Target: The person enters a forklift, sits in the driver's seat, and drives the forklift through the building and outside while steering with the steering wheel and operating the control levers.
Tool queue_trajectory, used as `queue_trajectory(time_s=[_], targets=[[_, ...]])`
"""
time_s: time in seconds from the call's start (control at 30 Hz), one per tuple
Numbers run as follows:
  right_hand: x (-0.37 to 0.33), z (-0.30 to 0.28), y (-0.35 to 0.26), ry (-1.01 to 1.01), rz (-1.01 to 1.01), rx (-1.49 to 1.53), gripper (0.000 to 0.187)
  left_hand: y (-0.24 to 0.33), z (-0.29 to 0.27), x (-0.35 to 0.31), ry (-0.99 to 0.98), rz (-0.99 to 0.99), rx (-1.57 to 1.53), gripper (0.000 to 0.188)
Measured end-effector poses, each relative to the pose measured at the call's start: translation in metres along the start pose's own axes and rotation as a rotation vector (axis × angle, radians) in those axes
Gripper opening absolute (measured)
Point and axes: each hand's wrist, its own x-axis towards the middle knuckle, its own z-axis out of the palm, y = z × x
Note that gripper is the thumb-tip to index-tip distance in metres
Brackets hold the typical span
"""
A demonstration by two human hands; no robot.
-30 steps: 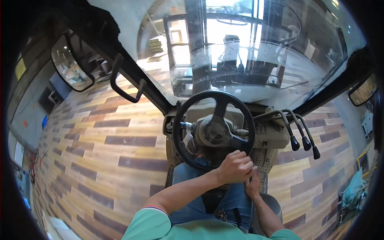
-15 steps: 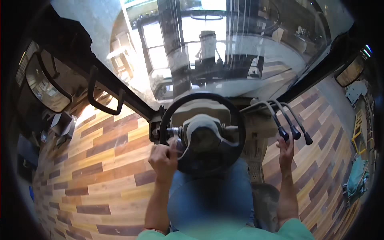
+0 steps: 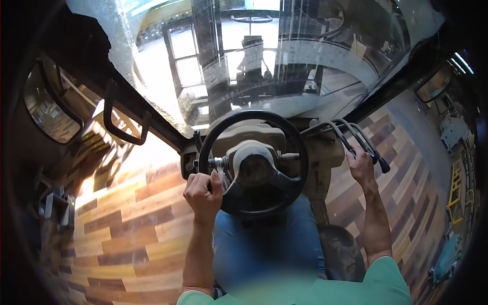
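Observation:
A black steering wheel (image 3: 303,162) stands in front of my lap. My left hand (image 3: 203,193) is closed on its lower left rim, thumb pointing up. Beside that thumb, a shiny clear piece sits inside the rim. To the right of the wheel, several curved hydraulic levers (image 3: 333,123) with black knobs rise from the console. My right hand (image 3: 361,163) wraps the end of the nearest lever and hides its knob. Another lever knob (image 3: 385,166) shows just right of my fingers.
A scratched windshield (image 3: 305,96) curves ahead, with dark mast uprights (image 3: 207,61) behind it. A grab handle (image 3: 108,119) and a mirror (image 3: 53,112) are on the left. Wood-plank floor (image 3: 122,223) lies on both sides. A yellow frame (image 3: 454,188) stands far right.
My right hand has gone forward and closed over the nearest lever, whose knob showed before. My left hand stays at the wheel's left side. The surroundings have shifted around the cab.

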Motion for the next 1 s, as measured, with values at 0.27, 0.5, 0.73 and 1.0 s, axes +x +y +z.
queue_trajectory(time_s=[0.27, 0.5, 0.73, 1.0], targets=[[0.023, -0.028, 0.065, -0.052, -0.043, -0.207, 0.034, 0.044, 0.028, -0.012, -0.009, -0.031, 0.040, 0.037], [0.010, -0.051, 0.077, 0.187, -0.191, -0.240, 0.030, 0.064, 0.037, -0.004, -0.004, -0.028, 0.036, 0.044], [0.070, -0.115, 0.175, 0.007, -0.044, -0.151, 0.037, 0.078, 0.123, 0.080, 0.034, -0.062, 0.022, 0.046], [0.094, -0.132, 0.321, 0.141, -0.004, -0.015, 0.039, 0.173, 0.251, 0.123, -0.084, 0.056, 0.015, 0.045]])
